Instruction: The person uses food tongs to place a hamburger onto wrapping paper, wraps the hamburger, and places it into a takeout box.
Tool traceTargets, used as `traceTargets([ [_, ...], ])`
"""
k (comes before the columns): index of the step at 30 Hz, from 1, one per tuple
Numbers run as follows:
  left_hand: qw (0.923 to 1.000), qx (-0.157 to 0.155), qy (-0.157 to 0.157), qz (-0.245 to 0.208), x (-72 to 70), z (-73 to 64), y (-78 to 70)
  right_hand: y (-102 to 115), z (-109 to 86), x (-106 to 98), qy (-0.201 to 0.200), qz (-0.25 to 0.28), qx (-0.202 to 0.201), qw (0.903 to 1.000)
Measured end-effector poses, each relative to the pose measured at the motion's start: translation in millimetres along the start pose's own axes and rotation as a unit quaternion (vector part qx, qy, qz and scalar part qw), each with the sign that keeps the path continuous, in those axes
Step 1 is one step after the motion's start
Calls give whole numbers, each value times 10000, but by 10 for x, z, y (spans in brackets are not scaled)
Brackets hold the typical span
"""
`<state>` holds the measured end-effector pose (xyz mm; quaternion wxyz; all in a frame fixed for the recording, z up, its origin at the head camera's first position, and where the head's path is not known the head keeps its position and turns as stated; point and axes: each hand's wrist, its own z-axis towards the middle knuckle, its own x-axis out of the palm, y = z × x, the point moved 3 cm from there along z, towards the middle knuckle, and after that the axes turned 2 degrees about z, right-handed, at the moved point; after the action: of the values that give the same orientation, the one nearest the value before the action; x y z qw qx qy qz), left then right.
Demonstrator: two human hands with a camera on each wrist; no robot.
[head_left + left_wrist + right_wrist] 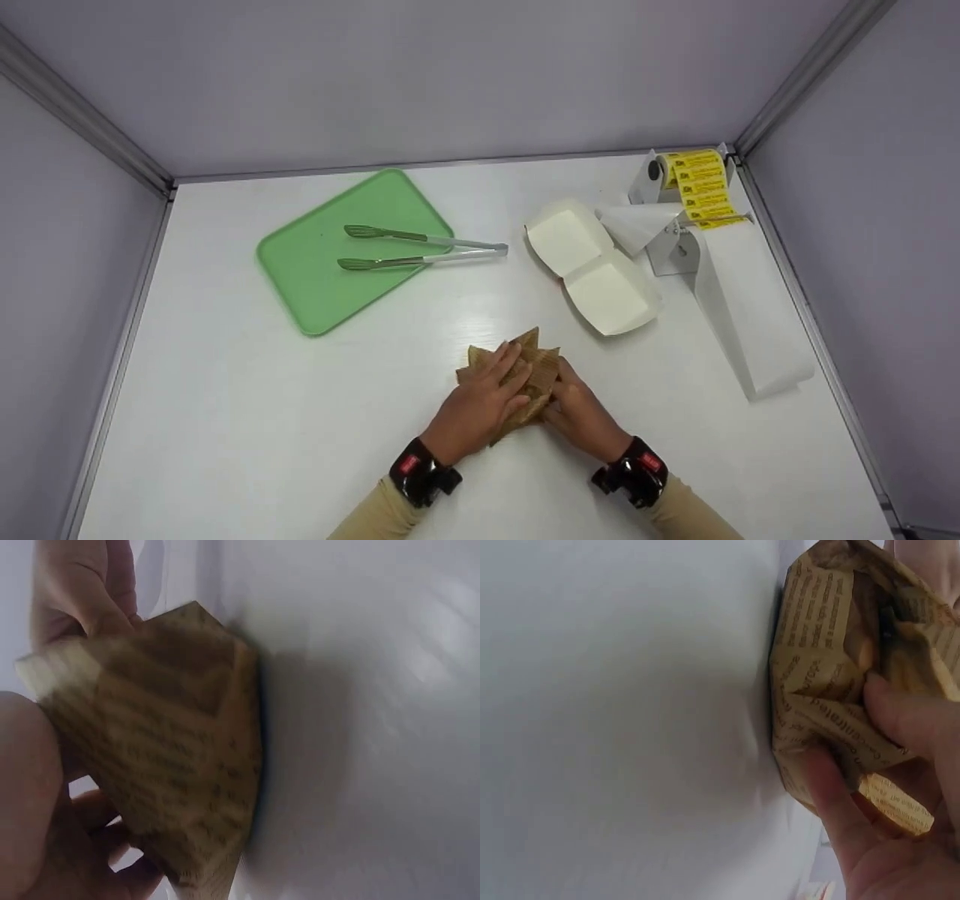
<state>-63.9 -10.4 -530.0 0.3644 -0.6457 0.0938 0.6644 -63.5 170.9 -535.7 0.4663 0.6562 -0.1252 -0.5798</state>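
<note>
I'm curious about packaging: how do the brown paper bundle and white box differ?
The paper bundle is brown and printed; the box is white inside. The bundle is gathered up; the box lies spread open. The right hand grips the bundle, while no hand touches the box.

The table [225,420] glares softly; left wrist view seems blurred.

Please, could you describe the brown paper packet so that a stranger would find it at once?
At the near side of the white table, find the left hand and right hand. Between them is the paper packet. Unlike the white box and green tray beyond, it is brown and printed with text.
</note>
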Motion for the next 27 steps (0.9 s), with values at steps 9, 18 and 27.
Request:
traceTargets([
  [9,9971,-74,78,760,56,30,-6,-34,-18,-112,-248,1008,1008,9895],
  [18,9976,-143,-98,673,55,20,1,259,-83,-47,-681,-2768,-1002,9533],
  [27,9932,-905,-726,114,4,-93,46,292,-105,161,133,-3333,-513,9413],
])
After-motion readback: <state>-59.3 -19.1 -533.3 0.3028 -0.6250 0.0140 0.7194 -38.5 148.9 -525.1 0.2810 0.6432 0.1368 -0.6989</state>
